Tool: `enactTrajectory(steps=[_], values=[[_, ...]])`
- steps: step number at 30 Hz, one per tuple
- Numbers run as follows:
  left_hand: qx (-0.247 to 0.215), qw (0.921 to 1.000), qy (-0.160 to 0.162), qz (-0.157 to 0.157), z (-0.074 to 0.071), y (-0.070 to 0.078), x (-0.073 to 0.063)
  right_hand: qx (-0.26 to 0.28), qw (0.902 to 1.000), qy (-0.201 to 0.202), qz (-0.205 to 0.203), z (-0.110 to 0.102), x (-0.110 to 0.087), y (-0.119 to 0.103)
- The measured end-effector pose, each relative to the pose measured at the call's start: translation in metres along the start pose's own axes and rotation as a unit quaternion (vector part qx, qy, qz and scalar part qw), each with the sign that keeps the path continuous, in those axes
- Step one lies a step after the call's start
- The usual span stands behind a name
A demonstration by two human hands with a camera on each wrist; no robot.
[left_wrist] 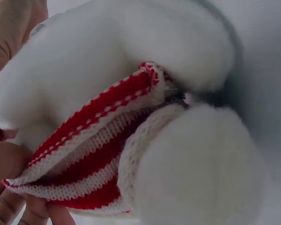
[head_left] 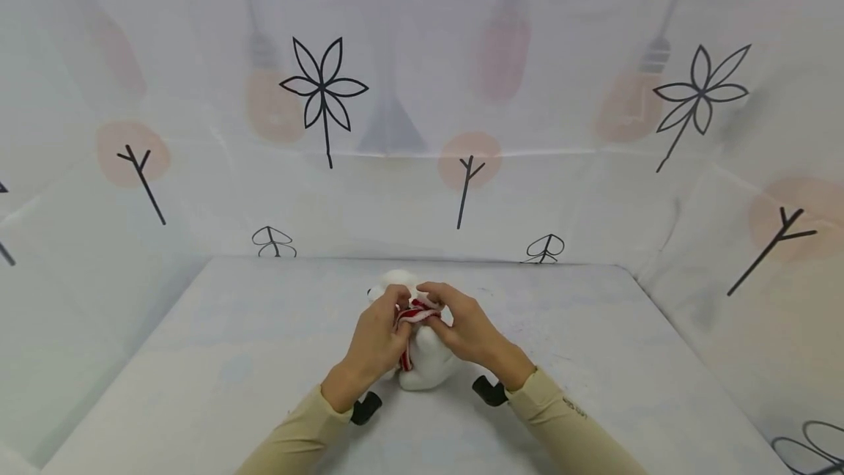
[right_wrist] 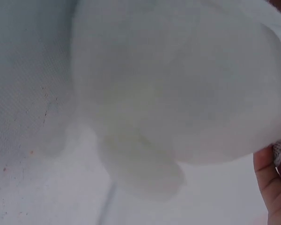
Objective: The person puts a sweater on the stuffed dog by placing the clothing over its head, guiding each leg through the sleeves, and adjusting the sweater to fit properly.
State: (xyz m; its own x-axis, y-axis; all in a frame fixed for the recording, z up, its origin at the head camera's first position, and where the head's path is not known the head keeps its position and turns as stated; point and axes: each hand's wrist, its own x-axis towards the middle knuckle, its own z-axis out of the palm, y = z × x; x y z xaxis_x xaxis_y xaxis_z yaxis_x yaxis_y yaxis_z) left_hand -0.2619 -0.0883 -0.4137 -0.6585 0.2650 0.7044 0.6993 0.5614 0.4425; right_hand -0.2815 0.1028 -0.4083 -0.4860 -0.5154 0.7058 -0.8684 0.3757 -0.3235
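Note:
A white plush toy (head_left: 431, 361) sits on the table between both hands, wearing a red-and-white striped knitted scarf (head_left: 417, 314). My left hand (head_left: 379, 336) pinches the scarf on its left side, thumb against the knit. On the other side, my right hand (head_left: 471, 325) grips the scarf between thumb and fingers. In the left wrist view the striped knit (left_wrist: 98, 173) is pulled outward from the plush, between two rounded white parts. The right wrist view is filled mostly by the toy's white body (right_wrist: 178, 84), with fingertips (right_wrist: 267, 176) on a bit of knit at the edge.
A pale table (head_left: 231, 358) extends around the toy. Behind and beside it hangs a white cloth (head_left: 395, 196) printed with flowers and twigs. Black wrist-camera mounts (head_left: 365, 409) hang under both sleeves.

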Motion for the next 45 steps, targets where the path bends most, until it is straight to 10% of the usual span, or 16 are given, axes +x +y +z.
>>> enactTrajectory(steps=[11,22,34,45], values=[[0.028,0.999,0.036,0.0,0.002,-0.001,-0.001,0.069,0.9963,-0.016,0.048,-0.003,-0.001,0.002],[-0.13,0.9857,-0.069,-0.082,-0.01,0.005,0.003,0.054,0.9931,0.006,0.103,-0.005,-0.001,0.001],[-0.1,0.9924,-0.038,-0.061,0.0,0.006,0.001,0.045,0.9843,-0.105,0.135,-0.017,0.005,-0.005],[-0.069,0.9961,-0.049,-0.023,0.002,0.005,0.002,0.028,0.9927,-0.028,0.114,-0.007,0.004,-0.001]])
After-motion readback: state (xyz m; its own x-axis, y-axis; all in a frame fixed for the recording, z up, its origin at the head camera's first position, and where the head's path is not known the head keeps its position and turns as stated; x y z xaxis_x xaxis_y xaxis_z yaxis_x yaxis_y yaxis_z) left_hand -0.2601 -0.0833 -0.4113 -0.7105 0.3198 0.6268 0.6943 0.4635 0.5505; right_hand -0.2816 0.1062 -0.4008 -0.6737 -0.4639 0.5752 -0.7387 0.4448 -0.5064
